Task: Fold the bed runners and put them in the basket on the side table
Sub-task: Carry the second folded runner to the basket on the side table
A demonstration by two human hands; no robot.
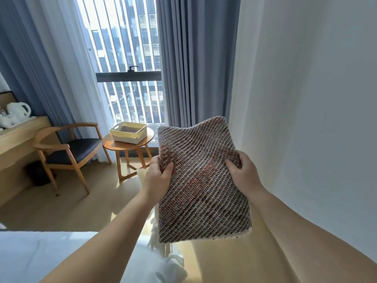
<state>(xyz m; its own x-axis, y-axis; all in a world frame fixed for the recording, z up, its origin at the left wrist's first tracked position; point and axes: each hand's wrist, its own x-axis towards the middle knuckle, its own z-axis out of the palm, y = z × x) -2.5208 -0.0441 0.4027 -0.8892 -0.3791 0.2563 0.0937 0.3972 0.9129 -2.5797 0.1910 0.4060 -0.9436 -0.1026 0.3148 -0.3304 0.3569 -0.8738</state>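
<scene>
A folded bed runner (202, 180), woven in brown, grey and orange, is held up in the air in front of me. My left hand (158, 176) grips its left edge and my right hand (243, 170) grips its right edge, thumbs on top. White fringe hangs below it. A pale yellow basket (128, 132) stands on the round wooden side table (114, 145) by the window, to the left of and beyond the runner. Something dark lies inside the basket; I cannot make out what.
A wooden armchair (69, 152) with a dark seat stands left of the side table. A desk (18, 137) with a white kettle runs along the left wall. The white bed (51, 254) is at lower left. A white wall (316, 119) is close on my right.
</scene>
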